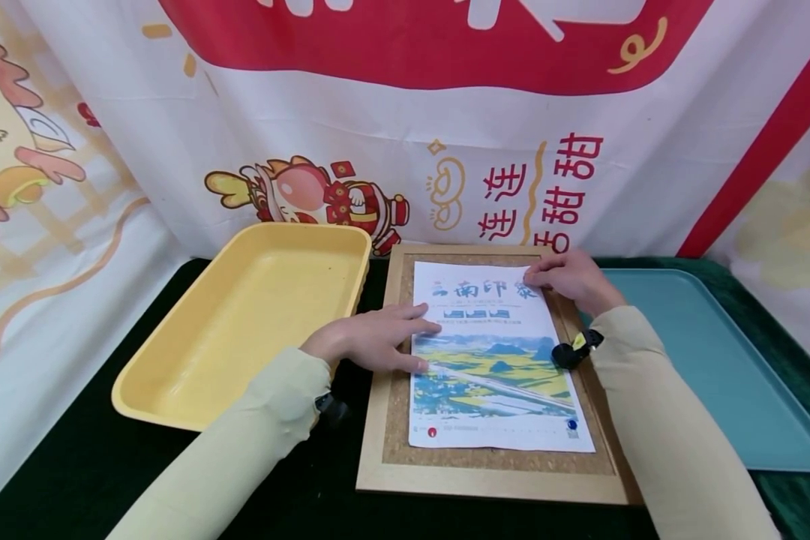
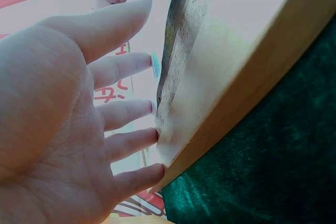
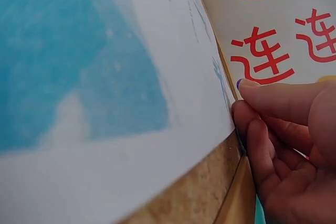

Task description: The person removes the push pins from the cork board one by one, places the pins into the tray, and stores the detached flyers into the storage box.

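Observation:
A printed paper poster (image 1: 493, 360) with a blue and yellow landscape lies on a wood-framed cork board (image 1: 499, 480). A red pushpin (image 1: 433, 432) is at its lower left corner and a blue pushpin (image 1: 572, 425) at its lower right. My left hand (image 1: 378, 337) reaches in from the left, fingers spread, fingertips over the poster's left edge. At the top right corner is my right hand (image 1: 570, 277), its fingers curled and thumb and index close together. A small blue-purple pushpin (image 3: 239, 83) shows at the thumb tip, mostly hidden by the fingers.
Left of the board stands a deep yellow tray (image 1: 236, 315). A shallow blue-green tray (image 1: 715, 375) lies at the right, partly behind the right sleeve. Dark green cloth (image 1: 297, 487) covers the table, and a printed white banner (image 1: 351, 112) hangs right behind it.

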Demonstrator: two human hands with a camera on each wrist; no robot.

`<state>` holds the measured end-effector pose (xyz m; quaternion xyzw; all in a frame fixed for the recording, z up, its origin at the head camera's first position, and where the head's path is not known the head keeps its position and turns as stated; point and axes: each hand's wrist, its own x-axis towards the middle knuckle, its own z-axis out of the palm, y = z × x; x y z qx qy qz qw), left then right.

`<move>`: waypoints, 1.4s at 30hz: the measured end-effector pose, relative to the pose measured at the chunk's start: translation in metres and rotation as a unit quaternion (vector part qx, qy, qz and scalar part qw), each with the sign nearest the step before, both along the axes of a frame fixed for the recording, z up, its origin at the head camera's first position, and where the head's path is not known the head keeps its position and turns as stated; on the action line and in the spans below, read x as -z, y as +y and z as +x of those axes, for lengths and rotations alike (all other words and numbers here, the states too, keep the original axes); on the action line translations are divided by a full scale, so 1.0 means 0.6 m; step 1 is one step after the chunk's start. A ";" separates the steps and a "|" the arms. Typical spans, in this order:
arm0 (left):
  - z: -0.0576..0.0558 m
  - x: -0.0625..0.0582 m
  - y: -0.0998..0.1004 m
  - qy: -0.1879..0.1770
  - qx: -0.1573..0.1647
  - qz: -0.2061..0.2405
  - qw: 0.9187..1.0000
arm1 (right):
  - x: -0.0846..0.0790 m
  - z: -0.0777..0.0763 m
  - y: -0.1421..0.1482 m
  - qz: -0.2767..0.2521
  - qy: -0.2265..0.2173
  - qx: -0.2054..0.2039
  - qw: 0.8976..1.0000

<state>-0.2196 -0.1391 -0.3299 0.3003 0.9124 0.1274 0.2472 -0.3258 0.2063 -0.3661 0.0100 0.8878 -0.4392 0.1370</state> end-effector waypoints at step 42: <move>0.002 -0.002 -0.002 -0.005 -0.002 0.001 1.000 | 0.006 0.023 0.018 -0.061 -0.014 0.007 0.998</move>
